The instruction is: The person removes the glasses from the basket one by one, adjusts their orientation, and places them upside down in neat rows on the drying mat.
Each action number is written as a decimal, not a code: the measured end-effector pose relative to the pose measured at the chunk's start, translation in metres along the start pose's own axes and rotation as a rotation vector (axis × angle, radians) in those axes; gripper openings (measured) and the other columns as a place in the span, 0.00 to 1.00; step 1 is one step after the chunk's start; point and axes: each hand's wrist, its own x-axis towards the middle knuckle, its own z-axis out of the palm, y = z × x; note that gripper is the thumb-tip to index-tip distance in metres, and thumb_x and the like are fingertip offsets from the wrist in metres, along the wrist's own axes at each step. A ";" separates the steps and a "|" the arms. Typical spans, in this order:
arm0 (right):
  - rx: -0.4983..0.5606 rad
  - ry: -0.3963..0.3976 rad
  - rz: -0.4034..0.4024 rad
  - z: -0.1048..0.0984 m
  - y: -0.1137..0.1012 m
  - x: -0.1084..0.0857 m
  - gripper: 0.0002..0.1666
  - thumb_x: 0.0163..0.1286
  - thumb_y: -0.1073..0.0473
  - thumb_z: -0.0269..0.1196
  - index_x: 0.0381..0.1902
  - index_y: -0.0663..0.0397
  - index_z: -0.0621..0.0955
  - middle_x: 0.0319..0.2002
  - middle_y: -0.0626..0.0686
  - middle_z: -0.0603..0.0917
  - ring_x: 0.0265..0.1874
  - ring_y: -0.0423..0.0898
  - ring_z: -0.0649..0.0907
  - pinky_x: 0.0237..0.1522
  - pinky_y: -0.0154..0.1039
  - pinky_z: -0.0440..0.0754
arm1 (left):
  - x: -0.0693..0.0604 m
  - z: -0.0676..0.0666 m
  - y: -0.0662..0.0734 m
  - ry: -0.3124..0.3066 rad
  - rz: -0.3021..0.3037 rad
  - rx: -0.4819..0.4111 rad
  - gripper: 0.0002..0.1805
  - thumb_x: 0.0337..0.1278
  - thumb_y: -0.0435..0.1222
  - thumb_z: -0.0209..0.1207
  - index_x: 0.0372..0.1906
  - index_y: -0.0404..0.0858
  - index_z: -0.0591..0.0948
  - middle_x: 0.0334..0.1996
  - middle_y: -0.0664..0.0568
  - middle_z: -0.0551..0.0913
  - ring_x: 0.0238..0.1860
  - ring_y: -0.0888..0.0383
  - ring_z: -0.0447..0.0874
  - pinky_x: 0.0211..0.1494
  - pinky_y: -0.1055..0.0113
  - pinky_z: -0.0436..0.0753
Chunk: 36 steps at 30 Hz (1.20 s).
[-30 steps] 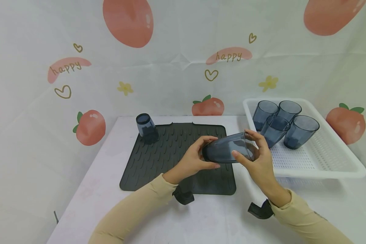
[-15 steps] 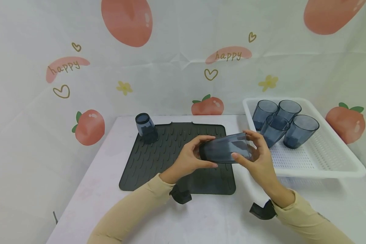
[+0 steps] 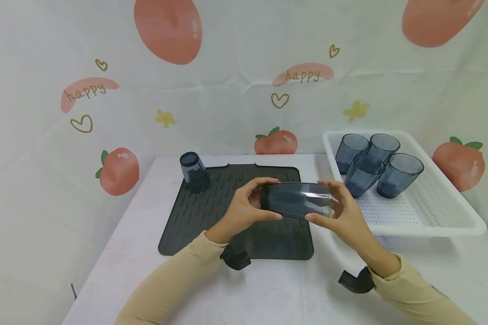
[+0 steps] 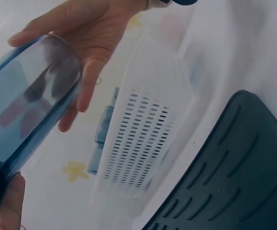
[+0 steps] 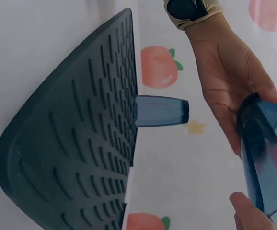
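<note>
A blue-grey tinted glass (image 3: 294,198) lies level between my two hands, held above the right part of a dark ridged drying mat (image 3: 211,216). My left hand (image 3: 246,210) grips its thick base end, thumb below and fingers above. The rim end is held by my right hand (image 3: 345,212), again with thumb below and fingers over the top. In the left wrist view the glass (image 4: 33,96) shows its rim close to the right palm. Upside down on the mat's far left corner stands another glass (image 3: 194,171), also seen in the right wrist view.
A white perforated basket (image 3: 443,230) stands on the table at the right. Several matching glasses (image 3: 400,174) stand upright in its left part. A patterned white cloth (image 3: 227,90) hangs behind the table. Each wrist wears a black camera mount (image 3: 357,280).
The held glass has turned from tilted to level and shifted slightly left. My left hand has moved a little left with it; both hands keep hold.
</note>
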 end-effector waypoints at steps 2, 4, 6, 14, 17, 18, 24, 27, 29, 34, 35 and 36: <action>0.019 -0.024 0.010 0.000 0.002 0.000 0.44 0.53 0.75 0.70 0.65 0.63 0.62 0.53 0.44 0.73 0.45 0.37 0.80 0.37 0.31 0.86 | -0.001 0.000 0.003 0.002 0.015 -0.024 0.40 0.36 0.20 0.73 0.62 0.34 0.72 0.57 0.45 0.74 0.52 0.53 0.79 0.58 0.62 0.82; 0.044 -0.049 0.024 -0.001 0.004 0.000 0.44 0.53 0.75 0.71 0.64 0.61 0.63 0.52 0.43 0.73 0.45 0.37 0.80 0.38 0.32 0.86 | -0.001 -0.001 0.006 0.003 0.030 -0.055 0.41 0.36 0.22 0.74 0.62 0.33 0.72 0.57 0.45 0.75 0.52 0.53 0.79 0.57 0.62 0.82; 0.068 -0.078 0.038 0.000 0.006 0.000 0.43 0.53 0.75 0.71 0.64 0.61 0.63 0.53 0.45 0.72 0.45 0.37 0.80 0.38 0.33 0.86 | -0.001 -0.001 0.008 0.001 0.047 -0.089 0.41 0.36 0.24 0.75 0.62 0.31 0.71 0.57 0.45 0.75 0.52 0.54 0.79 0.56 0.62 0.83; 0.088 -0.185 0.119 0.004 0.013 0.000 0.46 0.54 0.70 0.72 0.65 0.65 0.59 0.59 0.63 0.67 0.46 0.36 0.81 0.42 0.35 0.86 | 0.003 -0.001 0.017 -0.025 0.079 -0.180 0.41 0.40 0.30 0.75 0.64 0.33 0.70 0.59 0.48 0.77 0.56 0.54 0.78 0.58 0.64 0.81; 0.063 -0.210 0.128 0.008 0.015 0.000 0.46 0.54 0.68 0.73 0.65 0.64 0.59 0.60 0.65 0.67 0.49 0.43 0.80 0.41 0.36 0.86 | 0.004 0.001 0.019 -0.033 0.085 -0.211 0.40 0.42 0.31 0.75 0.64 0.33 0.70 0.58 0.49 0.77 0.58 0.54 0.77 0.59 0.64 0.80; 0.046 -0.215 0.127 0.010 0.016 0.000 0.46 0.54 0.67 0.73 0.65 0.64 0.59 0.59 0.65 0.68 0.49 0.46 0.80 0.40 0.36 0.86 | 0.004 0.002 0.020 -0.036 0.087 -0.220 0.40 0.42 0.30 0.74 0.64 0.32 0.70 0.58 0.50 0.77 0.59 0.54 0.77 0.60 0.65 0.80; -0.079 -0.226 0.117 0.020 0.022 0.000 0.46 0.54 0.61 0.75 0.64 0.64 0.62 0.55 0.63 0.75 0.47 0.56 0.77 0.33 0.35 0.84 | 0.006 0.009 0.023 -0.032 0.089 -0.242 0.40 0.45 0.29 0.72 0.65 0.30 0.68 0.59 0.48 0.76 0.61 0.55 0.75 0.62 0.66 0.78; -0.106 -0.242 0.127 0.023 0.024 0.000 0.45 0.54 0.59 0.75 0.64 0.63 0.63 0.54 0.62 0.75 0.49 0.57 0.78 0.35 0.34 0.84 | 0.005 0.010 0.024 -0.033 0.089 -0.245 0.41 0.45 0.30 0.72 0.66 0.27 0.66 0.61 0.47 0.75 0.62 0.55 0.74 0.62 0.66 0.77; -0.101 -0.257 0.142 0.023 0.024 0.000 0.45 0.55 0.58 0.75 0.65 0.61 0.63 0.57 0.63 0.73 0.53 0.60 0.77 0.39 0.36 0.86 | 0.005 0.011 0.024 -0.034 0.091 -0.243 0.42 0.46 0.30 0.73 0.66 0.26 0.65 0.61 0.47 0.74 0.62 0.55 0.74 0.63 0.66 0.77; -0.108 -0.279 0.160 0.019 0.021 -0.003 0.49 0.58 0.58 0.73 0.71 0.59 0.60 0.66 0.64 0.65 0.63 0.65 0.70 0.52 0.48 0.83 | 0.005 0.008 0.023 -0.014 0.097 -0.236 0.41 0.46 0.31 0.72 0.66 0.28 0.66 0.62 0.46 0.75 0.61 0.55 0.75 0.62 0.66 0.77; -0.112 -0.281 0.155 0.018 0.021 -0.003 0.49 0.59 0.58 0.72 0.71 0.59 0.59 0.66 0.64 0.65 0.63 0.66 0.70 0.54 0.50 0.82 | 0.005 0.007 0.023 -0.009 0.097 -0.235 0.41 0.46 0.31 0.72 0.67 0.29 0.66 0.62 0.45 0.74 0.61 0.55 0.75 0.62 0.66 0.78; -0.114 -0.283 0.152 0.017 0.021 -0.003 0.49 0.60 0.58 0.71 0.72 0.59 0.58 0.67 0.65 0.64 0.63 0.66 0.70 0.55 0.53 0.81 | 0.005 0.005 0.024 -0.002 0.097 -0.230 0.41 0.46 0.31 0.72 0.67 0.31 0.67 0.63 0.44 0.74 0.62 0.55 0.74 0.62 0.65 0.78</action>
